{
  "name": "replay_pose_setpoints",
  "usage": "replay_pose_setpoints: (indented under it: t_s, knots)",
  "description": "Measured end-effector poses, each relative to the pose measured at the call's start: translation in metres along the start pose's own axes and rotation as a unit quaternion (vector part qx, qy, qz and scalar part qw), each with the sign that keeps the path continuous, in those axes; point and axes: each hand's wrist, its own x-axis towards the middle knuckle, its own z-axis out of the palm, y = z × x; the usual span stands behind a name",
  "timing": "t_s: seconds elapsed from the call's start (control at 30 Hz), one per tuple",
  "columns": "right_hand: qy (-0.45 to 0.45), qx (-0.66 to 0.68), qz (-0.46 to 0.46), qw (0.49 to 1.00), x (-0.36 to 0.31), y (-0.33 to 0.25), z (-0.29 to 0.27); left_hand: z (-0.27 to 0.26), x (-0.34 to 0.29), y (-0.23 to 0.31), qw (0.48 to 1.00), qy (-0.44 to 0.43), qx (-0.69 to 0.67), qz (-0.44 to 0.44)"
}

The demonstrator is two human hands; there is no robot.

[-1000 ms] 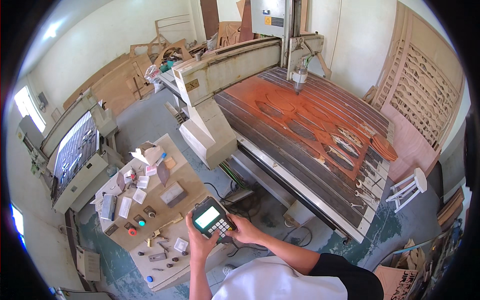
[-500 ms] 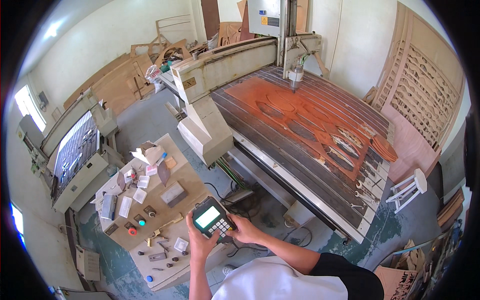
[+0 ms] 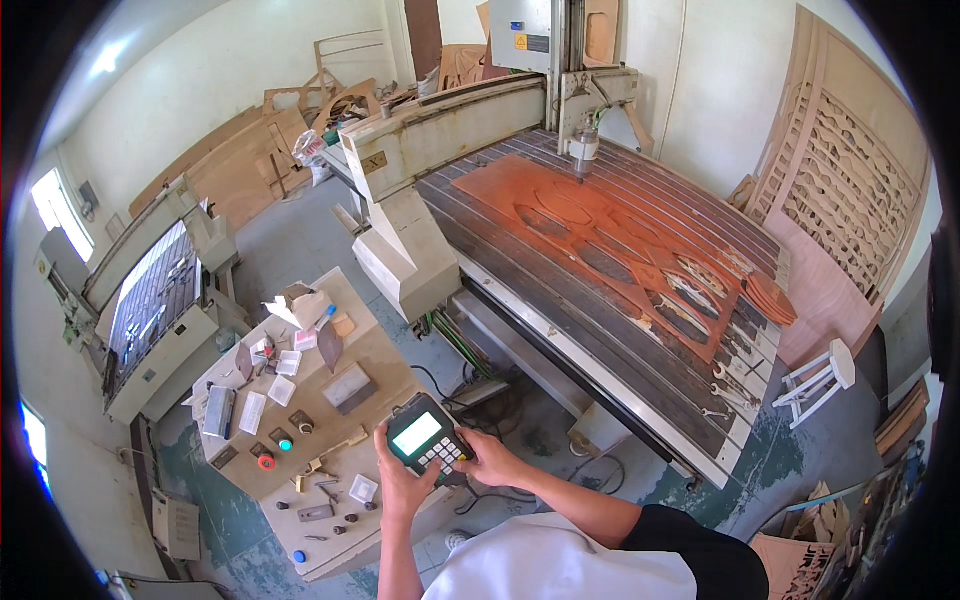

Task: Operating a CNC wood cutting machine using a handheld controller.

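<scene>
A black handheld controller with a lit screen and pale keys is held between both my hands, low in the middle of the view. My left hand wraps its left side, the thumb lying over the keys. From the right, my right hand grips the other edge, its thumb by the keypad. Beyond stands a large CNC router, its pale gantry spanning a slatted bed. Above an orange-red sheet with curved cut-outs hangs the spindle; whether its tip touches the sheet cannot be told.
At my left, a control desk carries small boxes, a red button and loose tools. Wrenches lie on the bed's right end. A white stool stands to the right, another machine far left. Cables trail across the floor.
The gantry and spindle have shifted slightly to the left over the bed. Both my hands stay on the controller in nearly the same place.
</scene>
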Motion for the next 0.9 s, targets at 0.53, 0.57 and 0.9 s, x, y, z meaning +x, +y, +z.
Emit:
replay_pose_setpoints:
  t_s: [0.53, 0.57, 0.9]
  knots:
    - [0.007, -0.009, -0.013, 1.000, -0.0008, 0.0006, -0.0004, 0.0006, 0.0007, 0.0086, 1.000, 0.021, -0.001, 0.011]
    - [0.004, -0.004, -0.008, 1.000, -0.0007, 0.0006, -0.0006, 0.0007, 0.0009, 0.0095, 1.000, 0.020, -0.001, 0.011]
    - [0.007, -0.007, -0.021, 1.000, -0.0013, -0.0003, -0.0003, -0.0009, -0.0002, 0.0043, 1.000, -0.004, -0.013, -0.007]
